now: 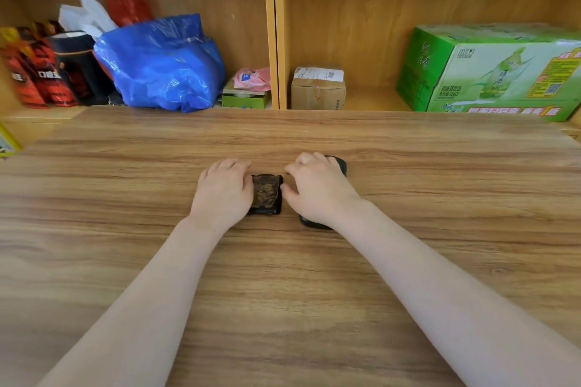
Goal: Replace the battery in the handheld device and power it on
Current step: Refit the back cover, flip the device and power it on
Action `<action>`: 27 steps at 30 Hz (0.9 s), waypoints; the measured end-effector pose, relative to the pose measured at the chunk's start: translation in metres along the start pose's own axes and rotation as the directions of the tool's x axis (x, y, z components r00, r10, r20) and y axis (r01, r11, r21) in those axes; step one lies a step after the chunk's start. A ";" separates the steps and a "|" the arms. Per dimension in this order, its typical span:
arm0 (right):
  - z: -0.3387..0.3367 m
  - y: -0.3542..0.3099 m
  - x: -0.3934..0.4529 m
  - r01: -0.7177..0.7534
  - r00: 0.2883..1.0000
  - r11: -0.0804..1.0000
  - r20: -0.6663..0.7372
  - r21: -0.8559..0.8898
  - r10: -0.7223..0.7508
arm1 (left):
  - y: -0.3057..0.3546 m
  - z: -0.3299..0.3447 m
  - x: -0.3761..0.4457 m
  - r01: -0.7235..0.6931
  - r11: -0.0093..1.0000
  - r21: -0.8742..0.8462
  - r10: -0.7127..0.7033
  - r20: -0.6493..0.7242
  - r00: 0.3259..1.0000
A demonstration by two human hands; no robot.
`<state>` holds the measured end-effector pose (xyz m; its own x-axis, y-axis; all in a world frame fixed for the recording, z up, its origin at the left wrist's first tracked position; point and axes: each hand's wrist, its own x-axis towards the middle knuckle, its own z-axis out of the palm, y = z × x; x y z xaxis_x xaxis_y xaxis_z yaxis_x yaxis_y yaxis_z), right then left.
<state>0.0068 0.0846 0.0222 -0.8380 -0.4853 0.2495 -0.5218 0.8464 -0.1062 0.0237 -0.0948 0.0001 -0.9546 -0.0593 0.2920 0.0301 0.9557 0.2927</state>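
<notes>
Wood-grain bench (283, 292); lying on it, a dark handheld device (265, 195) beside a black oval cover (338, 163), both partly covered by hands.

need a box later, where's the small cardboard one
In the head view, the small cardboard box sits on the shelf behind the table, right of the divider, left of the green carton.

Two bare forearms, no sleeves, watch or jewellery visible. Left hand (223, 195) and right hand (317, 190) are ungloved, ringless.
</notes>
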 end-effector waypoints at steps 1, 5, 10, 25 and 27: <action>0.003 -0.004 0.006 -0.006 1.000 1.000 0.026 -0.015 0.006 | -0.002 0.001 0.001 0.006 1.000 0.003 -0.006 0.011 1.000; 0.012 -0.011 0.019 -0.023 0.993 0.998 0.118 -0.058 0.030 | -0.004 0.006 0.001 0.006 1.000 0.027 -0.007 0.042 0.999; 0.014 -0.012 0.024 -0.023 0.985 0.998 0.171 -0.051 0.032 | -0.005 0.008 0.001 -0.022 0.999 0.039 0.021 0.029 0.999; 0.002 -0.004 0.025 -0.073 0.995 0.977 0.075 0.200 0.059 | 0.006 -0.008 0.000 0.004 0.991 -0.135 -0.011 -0.053 0.999; -0.001 -0.005 0.022 -0.065 0.997 0.961 0.060 0.268 0.051 | 0.007 -0.011 -0.002 0.006 0.980 -0.201 -0.015 -0.043 0.999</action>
<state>-0.0091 0.0700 0.0294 -0.8717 -0.4536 0.1857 -0.4895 0.7868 -0.3759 0.0288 -0.0910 0.0120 -0.9412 -0.0864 0.3267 0.0832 0.8778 0.4718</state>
